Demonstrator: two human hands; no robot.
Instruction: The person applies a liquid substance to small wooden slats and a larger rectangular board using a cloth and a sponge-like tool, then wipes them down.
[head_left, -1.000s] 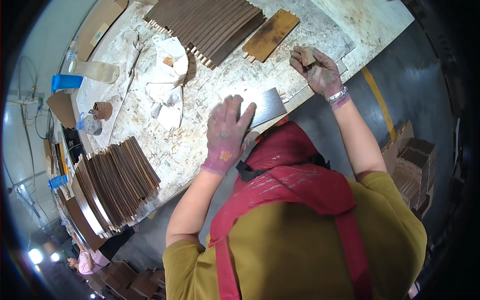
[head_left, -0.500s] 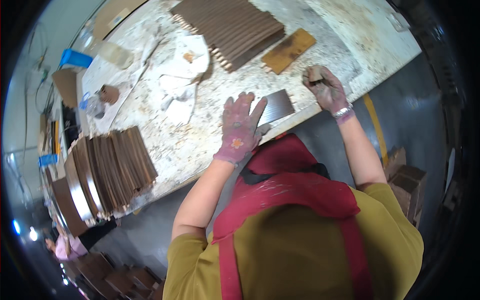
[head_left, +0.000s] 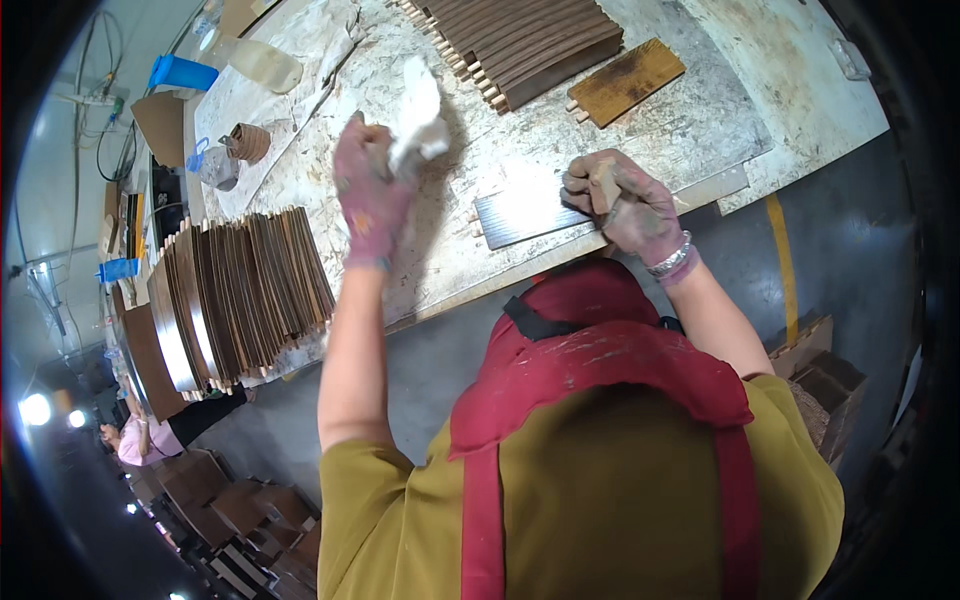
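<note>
In its stained glove, my left hand (head_left: 374, 200) is closed on a crumpled white cloth (head_left: 418, 112), lifted over the table; motion smears the fingers a little. My right hand (head_left: 632, 210), gloved too and with a metal bracelet at the wrist, grips a small tan block (head_left: 603, 187). It hovers at the right end of a dark brown wood panel (head_left: 500, 220), covering that end. The panel lies flat along the table's near edge, light glaring off its surface and pale pegs showing at its left end.
Stacked dark slats (head_left: 530, 50) with pegs lie at the back, beside a yellowish-brown board (head_left: 628, 82). Many dark panels (head_left: 250, 290) stand on edge at left. Behind them are a roll of brown strip (head_left: 248, 143), a bottle (head_left: 262, 65) and a blue cup (head_left: 183, 73). Another person (head_left: 145, 435) is far left.
My left hand has left the panel, moved left and picked up the white cloth. My right hand has come in to the panel's right end with the block. The view has shifted.
</note>
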